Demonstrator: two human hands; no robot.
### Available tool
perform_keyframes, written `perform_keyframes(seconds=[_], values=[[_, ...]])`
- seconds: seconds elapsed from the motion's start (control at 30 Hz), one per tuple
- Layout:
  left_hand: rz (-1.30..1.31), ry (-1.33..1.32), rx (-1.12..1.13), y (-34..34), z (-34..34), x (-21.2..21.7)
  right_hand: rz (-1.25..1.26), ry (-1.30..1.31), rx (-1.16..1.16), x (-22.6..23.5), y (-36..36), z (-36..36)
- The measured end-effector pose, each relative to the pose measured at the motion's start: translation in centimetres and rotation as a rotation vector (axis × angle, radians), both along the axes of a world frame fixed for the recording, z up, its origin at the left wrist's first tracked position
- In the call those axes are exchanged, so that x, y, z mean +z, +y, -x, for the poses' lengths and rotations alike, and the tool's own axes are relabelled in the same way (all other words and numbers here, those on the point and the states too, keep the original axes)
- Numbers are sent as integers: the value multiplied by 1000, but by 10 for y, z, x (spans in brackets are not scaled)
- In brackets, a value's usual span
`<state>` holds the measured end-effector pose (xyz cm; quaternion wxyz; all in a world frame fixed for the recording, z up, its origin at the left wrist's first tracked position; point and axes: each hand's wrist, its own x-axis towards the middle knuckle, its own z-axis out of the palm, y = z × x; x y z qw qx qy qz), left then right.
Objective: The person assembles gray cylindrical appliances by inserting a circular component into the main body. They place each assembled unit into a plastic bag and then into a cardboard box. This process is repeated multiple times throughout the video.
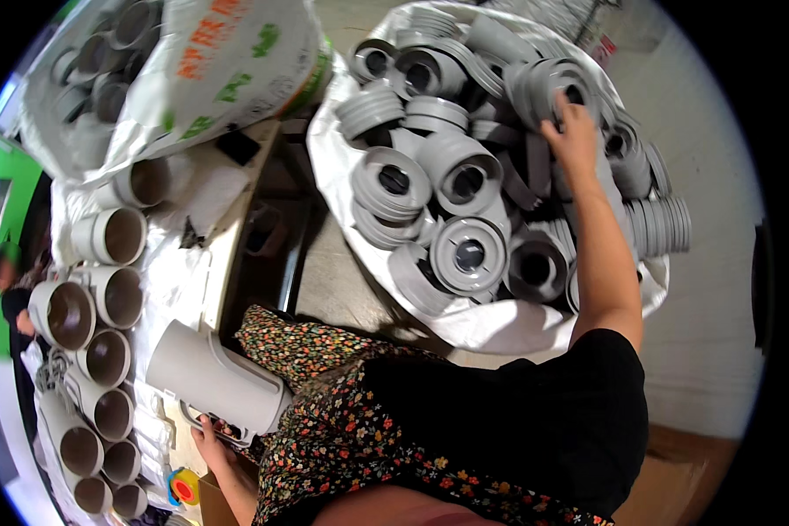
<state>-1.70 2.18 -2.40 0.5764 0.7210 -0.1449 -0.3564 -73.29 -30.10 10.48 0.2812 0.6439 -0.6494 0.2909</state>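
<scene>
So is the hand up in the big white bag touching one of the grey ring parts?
Touching. The head view shows the right hand with its fingers curled over the edge of a grey ring part at the top of the white bag.

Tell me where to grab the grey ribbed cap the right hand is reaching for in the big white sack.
Probably best by its outer ribbed rim, coming from above. The ribbed cap lies tilted on top of the heap in the white sack, its round edge exposed, and the right hand already rests fingers on that edge. The left hand holds the grey jug body.
</scene>
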Motion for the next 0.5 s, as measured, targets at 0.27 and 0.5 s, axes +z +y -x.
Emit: perform_keyframes(seconds=[0.27, 0.5], values=[[136, 71, 174, 10, 31, -12, -439, 253, -117, -8, -88, -150], [112, 67, 289, 19, 37, 9, 189, 135, 1131, 120, -121, -437]])
